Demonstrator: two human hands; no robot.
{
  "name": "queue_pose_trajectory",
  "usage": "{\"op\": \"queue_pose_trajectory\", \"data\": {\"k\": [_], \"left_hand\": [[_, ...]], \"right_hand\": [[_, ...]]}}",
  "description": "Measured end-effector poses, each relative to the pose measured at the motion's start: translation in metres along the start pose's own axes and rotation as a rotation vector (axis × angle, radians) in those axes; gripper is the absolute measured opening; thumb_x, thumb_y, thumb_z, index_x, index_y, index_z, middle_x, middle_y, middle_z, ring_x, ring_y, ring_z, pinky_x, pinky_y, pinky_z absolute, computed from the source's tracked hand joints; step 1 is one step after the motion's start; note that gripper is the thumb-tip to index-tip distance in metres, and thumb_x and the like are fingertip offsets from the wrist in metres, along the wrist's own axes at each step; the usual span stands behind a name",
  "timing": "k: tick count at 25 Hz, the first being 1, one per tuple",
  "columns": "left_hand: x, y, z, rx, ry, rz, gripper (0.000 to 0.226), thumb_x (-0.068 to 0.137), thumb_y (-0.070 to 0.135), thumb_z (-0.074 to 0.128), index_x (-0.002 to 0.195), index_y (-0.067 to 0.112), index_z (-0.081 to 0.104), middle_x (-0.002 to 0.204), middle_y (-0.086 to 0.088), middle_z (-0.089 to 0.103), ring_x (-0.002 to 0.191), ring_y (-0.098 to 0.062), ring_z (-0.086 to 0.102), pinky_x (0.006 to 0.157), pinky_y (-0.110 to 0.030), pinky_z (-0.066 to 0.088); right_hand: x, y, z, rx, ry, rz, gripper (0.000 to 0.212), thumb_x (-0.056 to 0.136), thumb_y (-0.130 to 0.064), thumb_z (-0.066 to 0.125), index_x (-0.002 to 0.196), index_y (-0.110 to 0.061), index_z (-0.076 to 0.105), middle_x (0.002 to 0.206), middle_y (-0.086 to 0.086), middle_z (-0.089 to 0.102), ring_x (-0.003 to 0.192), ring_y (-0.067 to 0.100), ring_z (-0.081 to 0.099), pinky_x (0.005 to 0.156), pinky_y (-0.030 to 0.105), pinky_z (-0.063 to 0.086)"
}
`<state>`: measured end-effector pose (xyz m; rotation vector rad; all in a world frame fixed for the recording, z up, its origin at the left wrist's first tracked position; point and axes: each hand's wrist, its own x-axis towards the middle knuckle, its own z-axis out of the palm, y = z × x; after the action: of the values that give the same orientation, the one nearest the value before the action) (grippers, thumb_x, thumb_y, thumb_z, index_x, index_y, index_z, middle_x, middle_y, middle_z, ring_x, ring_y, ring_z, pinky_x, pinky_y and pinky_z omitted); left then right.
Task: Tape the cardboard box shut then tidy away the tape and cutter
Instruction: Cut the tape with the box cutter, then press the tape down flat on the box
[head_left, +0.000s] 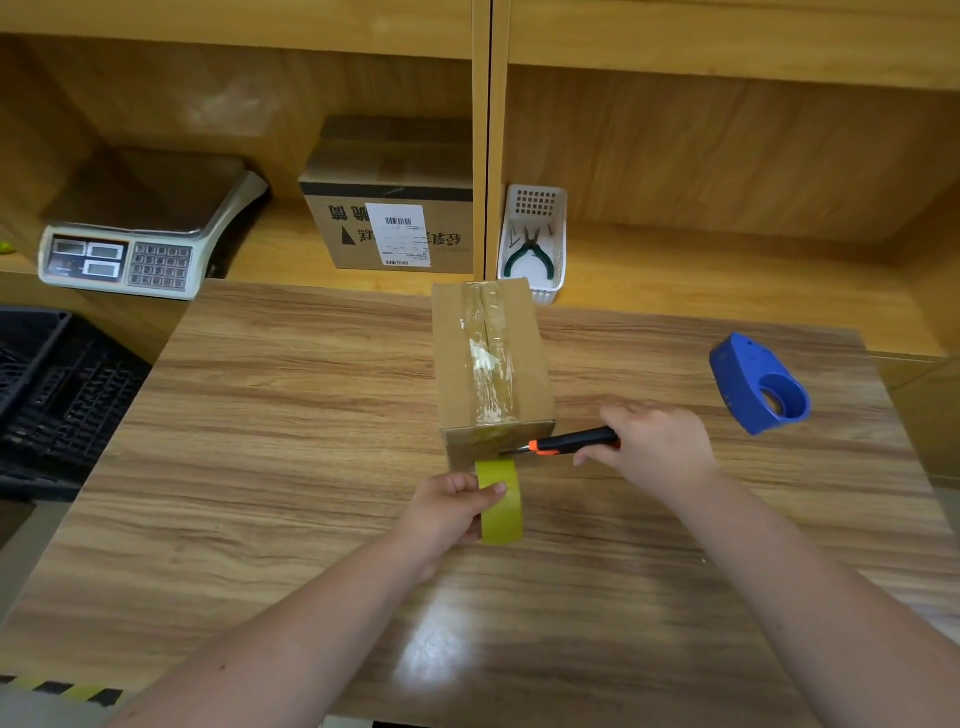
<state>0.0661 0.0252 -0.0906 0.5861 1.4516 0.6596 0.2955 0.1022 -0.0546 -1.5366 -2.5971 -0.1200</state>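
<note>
Cardboard box (493, 364): mid-bench, seam already taped along the top; strip run down the near end
Tape roll (501, 506): held taut just below that end by left hand (452, 512), fingers wrapped round it; likely to tension the strip
Cutter (571, 441): clasped in right hand (654, 447), blade at the strip, seemingly to sever it
Blue dispenser (758, 384): lying idle on bench (260, 415), well right

Showing matt brown cardboard on the box (491, 358), overlaid with glossy clear tape (488, 358). Presenting smooth wood-grain laminate on the table (291, 415), reflecting light near the front. Displaying smooth blue plastic on the dispenser (756, 384).
</note>
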Motion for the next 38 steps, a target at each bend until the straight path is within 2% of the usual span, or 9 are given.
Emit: {"op": "queue_pose_trajectory", "data": {"k": [5, 8, 13, 17, 21, 24, 28, 34, 38], "left_hand": [[0.001, -0.006, -0.008, 0.047, -0.009, 0.012, 0.017, 0.082, 0.02, 0.074, 0.074, 0.014, 0.06, 0.079, -0.01, 0.069, 0.071, -0.022, 0.063, 0.079, -0.037, 0.052], [0.007, -0.017, -0.016, 0.212, 0.017, 0.063, 0.02, 0.074, 0.024, 0.079, 0.077, 0.011, 0.064, 0.077, -0.013, 0.064, 0.073, -0.022, 0.057, 0.071, -0.036, 0.046], [0.01, -0.033, -0.023, 0.856, 0.022, 0.22, 0.034, 0.076, 0.032, 0.075, 0.062, 0.021, 0.045, 0.063, 0.004, 0.05, 0.058, -0.011, 0.044, 0.057, -0.027, 0.031], [-0.001, -0.041, -0.015, 1.42, -0.025, 0.302, 0.021, 0.082, 0.043, 0.061, 0.08, 0.024, 0.052, 0.093, -0.001, 0.067, 0.091, -0.024, 0.063, 0.066, -0.028, 0.039], [-0.005, -0.049, -0.011, 1.705, -0.12, 0.416, 0.022, 0.089, 0.036, 0.052, 0.102, 0.019, 0.057, 0.106, -0.006, 0.068, 0.102, -0.031, 0.062, 0.08, -0.032, 0.043], [0.002, -0.052, -0.016, 1.775, -0.16, 0.445, 0.02, 0.09, 0.034, 0.052, 0.103, 0.019, 0.057, 0.106, -0.008, 0.069, 0.102, -0.033, 0.062, 0.087, -0.034, 0.044], [0.016, -0.057, -0.022, 1.811, -0.188, 0.499, 0.019, 0.089, 0.036, 0.054, 0.1, 0.02, 0.057, 0.103, -0.006, 0.07, 0.1, -0.031, 0.063, 0.091, -0.036, 0.04], [0.017, -0.067, -0.033, 1.673, -0.167, 0.598, 0.031, 0.088, 0.05, 0.052, 0.103, 0.023, 0.058, 0.103, 0.001, 0.069, 0.101, -0.024, 0.062, 0.09, -0.033, 0.039], [0.012, -0.05, -0.044, 1.372, 0.046, 0.691, 0.033, 0.086, 0.046, 0.056, 0.113, 0.029, 0.058, 0.118, 0.006, 0.065, 0.109, -0.021, 0.06, 0.093, -0.034, 0.04]], "right_hand": [[-0.014, 0.001, 0.003, 0.034, -0.306, 0.3, 0.061, 0.072, -0.077, 0.049, 0.095, -0.02, 0.058, 0.07, -0.004, 0.057, 0.064, 0.02, 0.054, 0.052, 0.028, 0.045], [-0.037, 0.007, 0.015, 0.211, -0.403, 0.533, 0.052, 0.073, -0.072, 0.055, 0.079, -0.02, 0.06, 0.071, -0.001, 0.061, 0.067, 0.019, 0.058, 0.053, 0.029, 0.045], [-0.088, -0.002, 0.041, 0.614, -0.513, 0.789, 0.042, 0.082, -0.053, 0.061, 0.061, -0.016, 0.057, 0.052, -0.001, 0.06, 0.046, 0.012, 0.053, 0.044, 0.026, 0.035], [-0.123, -0.024, 0.066, 0.803, -0.514, 0.999, 0.042, 0.087, -0.049, 0.055, 0.065, -0.014, 0.061, 0.049, 0.004, 0.065, 0.033, 0.015, 0.052, 0.037, 0.019, 0.038], [-0.144, -0.05, 0.082, 1.019, -0.452, 1.153, 0.039, 0.091, -0.044, 0.053, 0.078, -0.007, 0.06, 0.052, 0.014, 0.063, 0.032, 0.019, 0.052, 0.033, 0.021, 0.04], [-0.15, -0.064, 0.091, 0.907, -0.509, 1.053, 0.043, 0.093, -0.048, 0.045, 0.081, -0.011, 0.061, 0.051, 0.006, 0.062, 0.042, 0.021, 0.059, 0.043, 0.026, 0.048], [-0.147, -0.07, 0.094, 0.505, -0.621, 0.824, 0.049, 0.093, -0.057, 0.029, 0.073, -0.02, 0.055, 0.077, 0.003, 0.068, 0.076, 0.024, 0.065, 0.069, 0.034, 0.05], [-0.144, -0.075, 0.099, 0.25, -0.732, 0.641, 0.056, 0.095, -0.055, 0.02, 0.081, -0.019, 0.06, 0.075, -0.001, 0.063, 0.072, 0.022, 0.062, 0.058, 0.029, 0.043], [-0.137, -0.074, 0.092, 0.173, -0.728, 0.58, 0.054, 0.096, -0.052, 0.02, 0.084, -0.019, 0.061, 0.072, -0.001, 0.062, 0.071, 0.022, 0.064, 0.056, 0.03, 0.045]]}}
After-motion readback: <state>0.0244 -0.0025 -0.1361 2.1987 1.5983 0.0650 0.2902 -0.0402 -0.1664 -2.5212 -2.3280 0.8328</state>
